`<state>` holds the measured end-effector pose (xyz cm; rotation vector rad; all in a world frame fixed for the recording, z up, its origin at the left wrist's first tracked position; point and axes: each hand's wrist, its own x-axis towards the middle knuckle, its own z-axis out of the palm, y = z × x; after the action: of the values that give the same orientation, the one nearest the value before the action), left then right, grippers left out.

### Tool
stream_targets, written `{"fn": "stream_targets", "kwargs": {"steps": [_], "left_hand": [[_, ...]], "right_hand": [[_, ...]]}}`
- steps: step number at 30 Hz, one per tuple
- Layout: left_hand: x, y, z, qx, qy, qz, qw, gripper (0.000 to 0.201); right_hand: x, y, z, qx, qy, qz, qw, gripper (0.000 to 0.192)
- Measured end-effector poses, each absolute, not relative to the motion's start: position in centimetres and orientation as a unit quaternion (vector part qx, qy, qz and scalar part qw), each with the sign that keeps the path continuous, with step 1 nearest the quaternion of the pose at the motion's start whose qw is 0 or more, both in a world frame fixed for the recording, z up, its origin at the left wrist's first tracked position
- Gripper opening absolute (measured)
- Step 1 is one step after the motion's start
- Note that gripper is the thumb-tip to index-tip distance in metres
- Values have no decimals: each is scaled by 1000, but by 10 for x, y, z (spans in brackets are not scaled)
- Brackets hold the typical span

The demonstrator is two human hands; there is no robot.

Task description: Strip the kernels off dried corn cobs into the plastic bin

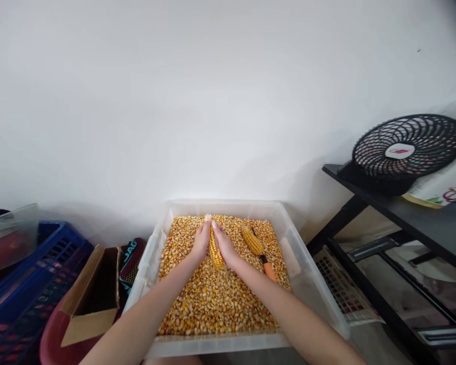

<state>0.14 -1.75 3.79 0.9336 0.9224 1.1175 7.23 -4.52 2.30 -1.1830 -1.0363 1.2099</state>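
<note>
Hands meet over the middle of a translucent rectangular plastic tub (307, 284) filled with loose yellow maize kernels (213, 299). Left hand (201, 242) and right hand (225, 246) are pressed against opposite sides of a yellow dried corn cob (215, 248), which stands nearly lengthwise between the palms, tip toward 12 o'clock. Both hands are closed on the cob; neither is released.

Procedure note: shelling goes best, by judgement, when the cob is kept low over the kernel bed so that loosened grains drop inside the tub walls, with the palms twisting in opposite directions and pressure applied along the rows rather than across them.

A second yellow corn cob (252, 240) lies on the kernels at 2 o'clock from the hands, with an orange-handled tool (268, 268) just beside it; the tool's working end is partly hidden by that cob and its type cannot be determined.

At 9 o'clock from the tub stand an open brown cardboard box (87, 299) and a blue slatted plastic crate (26, 284), contents indistinct. At 3 o'clock, a black round-grilled fan (406, 149) rests on a black metal shelf (421, 218).

Fingertips on the cob's far side, and how many kernels remain on it, are not visible. The tub's near edge is cut off by the forearms.
</note>
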Motion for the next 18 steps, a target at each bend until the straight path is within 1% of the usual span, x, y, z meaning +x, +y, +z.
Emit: {"fn": "stream_targets", "kwargs": {"steps": [4,8,14,18], "left_hand": [[2,-21,42,467,401,486,620,40],[1,-24,50,491,403,495,593,41],[2,-25,49,443,413,493,624,41],[3,-22,41,434,398,496,638,41]], "right_hand": [[76,-46,23,-499,-476,462,558,54],[78,-46,23,-501,-506,430,555,56],[79,-49,28,-544,-496,432,520,58],[78,-48,27,-542,-460,456,536,60]]}}
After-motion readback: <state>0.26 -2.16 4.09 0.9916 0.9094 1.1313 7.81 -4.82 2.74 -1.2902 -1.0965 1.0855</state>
